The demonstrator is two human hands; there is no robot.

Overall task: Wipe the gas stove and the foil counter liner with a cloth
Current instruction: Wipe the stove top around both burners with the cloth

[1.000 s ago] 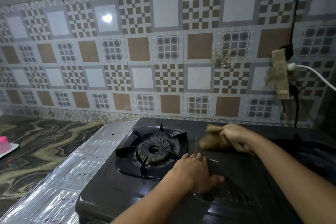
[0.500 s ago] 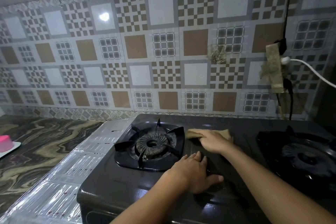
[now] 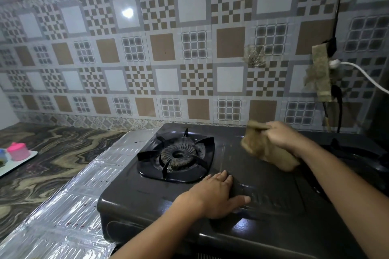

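Covering the wall behind our counter is a patterned tile backsplash (image 3: pixel 189 52), and below it the marbled countertop (image 3: pixel 52 153) is stretching away toward its left edge. Sitting on the counter's right part, the black gas stove (image 3: pixel 263 206) is reaching back nearly to the wall. Lying beside the stove's left edge, the foil counter liner (image 3: pixel 63 216) is running from the front edge of the counter back toward the wall, and it is showing a few small dark specks. Sitting in the stove's left half is the left burner (image 3: pixel 177 154) with its black pan support; the right burner (image 3: pixel 357 153) is only partly showing behind our right forearm. We are grasping the brown cloth (image 3: pixel 265 149) in our right hand (image 3: pixel 284 135), fingers curled around its upper part, and the cloth is hanging bunched onto the stove top near its rear edge, between the two burners. We are resting our left hand (image 3: pixel 216 193) flat and relaxed on the stove top, just in front of the left burner. A pink container (image 3: pixel 18 151) is standing on a white tray (image 3: pixel 12 169) at the counter's left edge.
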